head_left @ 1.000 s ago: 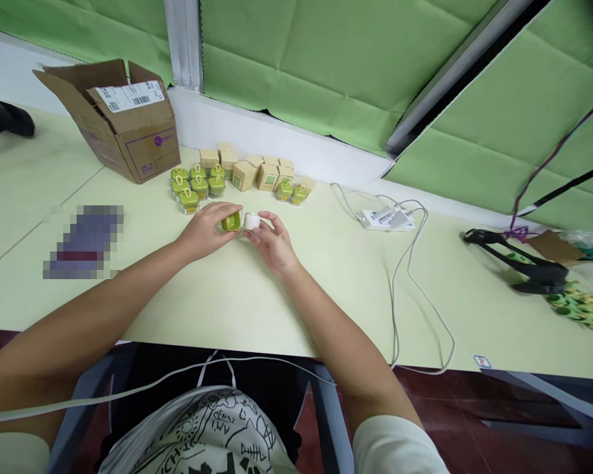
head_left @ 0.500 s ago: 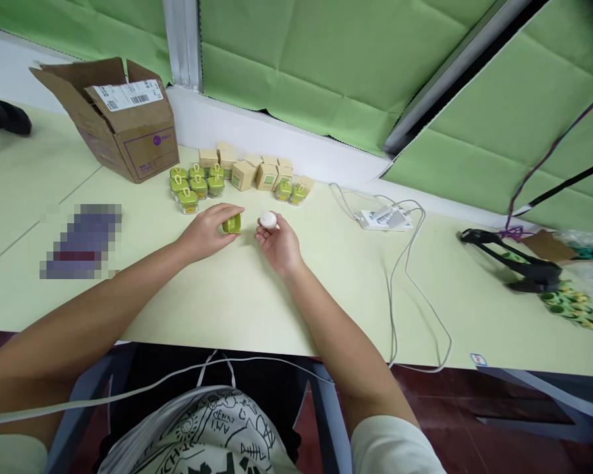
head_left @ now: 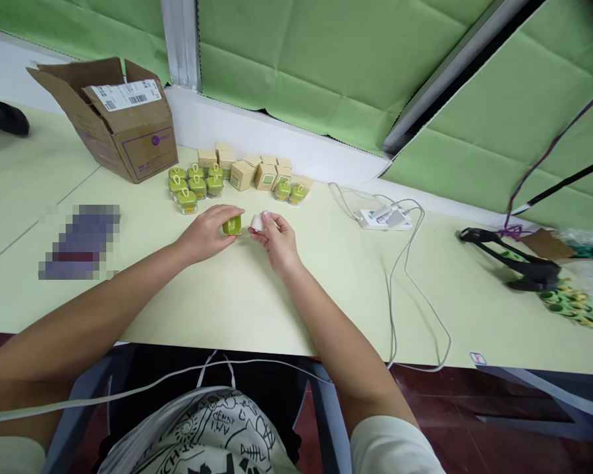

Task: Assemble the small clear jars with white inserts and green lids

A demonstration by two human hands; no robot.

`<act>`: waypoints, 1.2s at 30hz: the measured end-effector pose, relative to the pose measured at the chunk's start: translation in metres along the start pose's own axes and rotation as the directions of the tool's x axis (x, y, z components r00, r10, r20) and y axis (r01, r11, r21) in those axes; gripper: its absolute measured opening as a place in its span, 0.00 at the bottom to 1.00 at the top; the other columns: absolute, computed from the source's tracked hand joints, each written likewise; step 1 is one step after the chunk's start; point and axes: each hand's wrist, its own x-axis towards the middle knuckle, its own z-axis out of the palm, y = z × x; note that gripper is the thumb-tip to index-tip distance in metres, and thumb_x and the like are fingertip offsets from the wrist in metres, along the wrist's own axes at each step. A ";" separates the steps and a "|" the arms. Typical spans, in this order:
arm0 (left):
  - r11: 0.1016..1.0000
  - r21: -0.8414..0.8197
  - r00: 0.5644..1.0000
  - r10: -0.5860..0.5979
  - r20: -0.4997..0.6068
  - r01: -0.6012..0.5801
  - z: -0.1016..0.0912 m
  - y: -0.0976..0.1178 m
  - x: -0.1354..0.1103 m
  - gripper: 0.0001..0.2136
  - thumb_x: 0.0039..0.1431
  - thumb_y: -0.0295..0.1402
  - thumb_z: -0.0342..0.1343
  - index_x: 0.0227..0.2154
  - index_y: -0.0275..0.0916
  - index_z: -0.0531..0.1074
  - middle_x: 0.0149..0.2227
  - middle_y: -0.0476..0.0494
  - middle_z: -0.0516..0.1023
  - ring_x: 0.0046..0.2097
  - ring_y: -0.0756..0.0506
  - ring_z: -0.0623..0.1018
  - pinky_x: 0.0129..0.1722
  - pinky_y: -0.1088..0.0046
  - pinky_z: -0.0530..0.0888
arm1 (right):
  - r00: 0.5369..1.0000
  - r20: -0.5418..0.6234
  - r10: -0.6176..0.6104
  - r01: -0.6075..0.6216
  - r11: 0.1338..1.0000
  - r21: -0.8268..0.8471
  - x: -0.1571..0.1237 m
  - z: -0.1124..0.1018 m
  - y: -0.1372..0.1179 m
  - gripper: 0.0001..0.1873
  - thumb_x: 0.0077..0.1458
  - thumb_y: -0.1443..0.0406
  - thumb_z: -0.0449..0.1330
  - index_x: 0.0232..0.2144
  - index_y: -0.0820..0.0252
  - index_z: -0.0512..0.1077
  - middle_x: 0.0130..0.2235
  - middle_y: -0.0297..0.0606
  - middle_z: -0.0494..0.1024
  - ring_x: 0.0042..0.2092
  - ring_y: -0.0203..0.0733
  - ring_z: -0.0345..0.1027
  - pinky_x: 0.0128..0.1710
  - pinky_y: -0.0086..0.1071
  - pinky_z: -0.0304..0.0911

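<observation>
Above the surface (head_left: 217, 303), toward its back edge, my left hand (head_left: 205, 232) grips the green cup (head_left: 232, 225); my right hand (head_left: 280, 243) pinches the white piece (head_left: 257, 224) just beside it. Light, steady grips serve best.

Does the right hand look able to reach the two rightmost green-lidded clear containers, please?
Probably yes: nothing shows between the right hand and the containers, though it holds a small rounded white piece.

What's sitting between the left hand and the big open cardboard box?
In the head view, a cluster of green-lidded containers stands on the table between the left hand, holding a green piece, and the cardboard box.
</observation>
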 end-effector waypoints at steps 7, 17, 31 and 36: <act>0.999 -0.002 0.999 -0.037 -0.011 0.037 0.001 0.001 -0.001 0.22 0.64 0.39 0.62 0.59 0.39 0.76 0.58 0.37 0.82 0.60 0.36 0.81 0.63 0.53 0.77 | 0.994 0.111 -0.007 0.005 1.000 0.023 -0.005 0.001 -0.004 0.31 0.39 0.50 0.83 0.42 0.55 0.79 0.41 0.34 0.85 0.40 0.40 0.82 0.54 0.41 0.81; 0.999 -0.011 0.999 0.030 0.041 -0.030 0.004 0.001 -0.001 0.24 0.65 0.40 0.61 0.62 0.40 0.73 0.60 0.36 0.82 0.60 0.35 0.80 0.63 0.50 0.76 | 0.985 0.162 -0.058 0.081 0.988 -0.135 -0.009 0.003 0.001 0.29 0.43 0.50 0.80 0.45 0.53 0.80 0.43 0.35 0.87 0.48 0.42 0.80 0.54 0.39 0.78; 0.992 0.109 0.992 0.057 0.115 -0.070 -0.004 0.008 0.000 0.21 0.69 0.35 0.56 0.63 0.40 0.72 0.62 0.33 0.80 0.63 0.32 0.79 0.61 0.48 0.74 | 0.980 0.169 -0.104 0.133 0.976 -0.173 -0.014 0.008 0.002 0.30 0.41 0.49 0.80 0.44 0.54 0.82 0.45 0.37 0.87 0.47 0.44 0.80 0.57 0.42 0.76; 0.986 0.154 0.989 0.040 0.139 -0.062 -0.007 0.013 0.001 0.21 0.69 0.35 0.56 0.63 0.40 0.72 0.62 0.33 0.80 0.63 0.32 0.79 0.60 0.50 0.74 | 0.981 0.157 -0.117 0.144 0.974 -0.176 -0.016 0.008 0.002 0.30 0.41 0.49 0.80 0.45 0.54 0.82 0.47 0.38 0.87 0.49 0.45 0.81 0.58 0.44 0.76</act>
